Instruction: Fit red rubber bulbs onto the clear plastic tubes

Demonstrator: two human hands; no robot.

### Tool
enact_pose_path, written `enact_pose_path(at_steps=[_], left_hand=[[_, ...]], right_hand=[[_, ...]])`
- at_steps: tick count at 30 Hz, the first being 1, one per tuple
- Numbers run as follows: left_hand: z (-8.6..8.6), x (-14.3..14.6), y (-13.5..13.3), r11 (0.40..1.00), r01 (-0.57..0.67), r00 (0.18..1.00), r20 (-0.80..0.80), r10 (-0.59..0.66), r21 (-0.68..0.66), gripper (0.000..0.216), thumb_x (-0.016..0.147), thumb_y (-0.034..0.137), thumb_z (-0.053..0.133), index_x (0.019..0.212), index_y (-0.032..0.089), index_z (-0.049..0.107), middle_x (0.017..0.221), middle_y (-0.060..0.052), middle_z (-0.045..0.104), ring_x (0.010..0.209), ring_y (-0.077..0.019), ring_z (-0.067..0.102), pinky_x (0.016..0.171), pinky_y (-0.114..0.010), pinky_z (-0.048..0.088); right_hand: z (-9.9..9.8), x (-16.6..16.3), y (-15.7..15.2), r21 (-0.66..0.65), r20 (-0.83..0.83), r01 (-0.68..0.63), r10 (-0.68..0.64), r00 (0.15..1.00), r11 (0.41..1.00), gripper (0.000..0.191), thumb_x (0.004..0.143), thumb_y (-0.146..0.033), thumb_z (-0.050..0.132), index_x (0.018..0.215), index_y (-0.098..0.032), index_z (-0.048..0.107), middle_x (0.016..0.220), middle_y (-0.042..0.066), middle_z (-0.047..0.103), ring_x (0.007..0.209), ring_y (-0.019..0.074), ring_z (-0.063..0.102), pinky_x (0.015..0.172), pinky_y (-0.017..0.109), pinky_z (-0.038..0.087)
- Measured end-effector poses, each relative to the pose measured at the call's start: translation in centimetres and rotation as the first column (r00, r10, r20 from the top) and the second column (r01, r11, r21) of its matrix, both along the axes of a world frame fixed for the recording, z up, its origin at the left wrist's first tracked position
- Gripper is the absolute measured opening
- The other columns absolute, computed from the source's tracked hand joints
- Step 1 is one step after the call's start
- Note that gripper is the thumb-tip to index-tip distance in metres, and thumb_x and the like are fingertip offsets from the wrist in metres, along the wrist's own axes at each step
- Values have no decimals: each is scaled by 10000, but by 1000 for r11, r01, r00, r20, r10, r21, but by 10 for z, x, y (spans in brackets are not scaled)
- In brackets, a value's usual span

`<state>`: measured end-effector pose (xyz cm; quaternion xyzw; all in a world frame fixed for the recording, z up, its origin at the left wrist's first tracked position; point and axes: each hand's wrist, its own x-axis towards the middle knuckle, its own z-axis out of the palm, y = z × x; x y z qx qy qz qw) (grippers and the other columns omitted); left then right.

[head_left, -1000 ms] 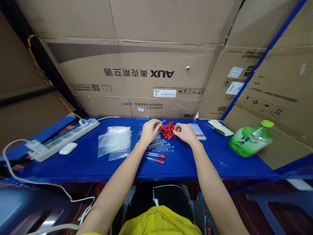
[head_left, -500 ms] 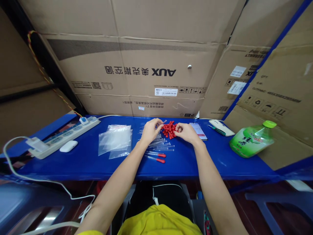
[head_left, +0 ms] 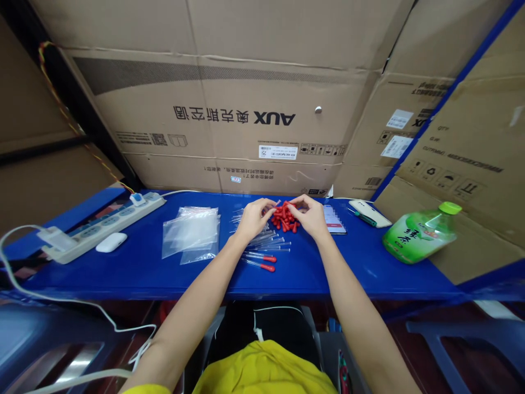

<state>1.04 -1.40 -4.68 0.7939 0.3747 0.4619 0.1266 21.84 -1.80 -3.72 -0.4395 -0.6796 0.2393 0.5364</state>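
My left hand (head_left: 256, 216) is closed around a thin clear dropper tube, whose end pokes out past the fingertips. Close by on the right, my right hand (head_left: 310, 214) has thumb and fingers pinched at a red rubber bulb, mostly covered by the fingers. Between and below the hands lies a pile of red rubber bulbs (head_left: 286, 221). Several loose clear tubes (head_left: 268, 241) are spread beside and under my left hand. Nearer to me rest two droppers (head_left: 266, 267) with red bulbs fitted on their ends.
Clear plastic bags (head_left: 192, 235) lie left of the tubes. Further left are a power strip (head_left: 109, 224) and a white case (head_left: 111, 242). Right of my hands are a phone (head_left: 334, 219), a pale flat object (head_left: 369, 212) with a green tool, and a green bottle (head_left: 420, 235). Cardboard (head_left: 229, 82) stands behind.
My right hand has moved slightly left and away from me, from the pile's right side toward my left fingertips. My left hand keeps its hold on the tube.
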Motion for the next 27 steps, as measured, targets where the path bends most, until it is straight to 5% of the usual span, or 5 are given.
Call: enact_pose_path(at_steps=[17, 27], left_hand=[[2, 1, -1, 999, 26, 999, 34, -27, 35, 182, 943, 290, 629, 1020, 178, 749, 930, -76, 740, 796, -180, 674, 718, -298, 527], [5, -3, -1, 997, 46, 999, -3, -46, 69, 179, 953, 283, 614, 992, 177, 753, 901, -76, 711, 786, -178, 640, 739, -309, 501]], right_hand=[[-4, -20, -3, -29, -227, -48, 40, 973, 998, 309, 749, -472, 769, 868, -190, 723, 885, 83, 775, 824, 240, 728, 807, 378, 596], [-2, -17, -2, -46, -180, -48, 39, 983, 998, 318, 740, -488, 773, 858, -194, 747, 842, 68, 777, 782, 240, 726, 780, 385, 591]])
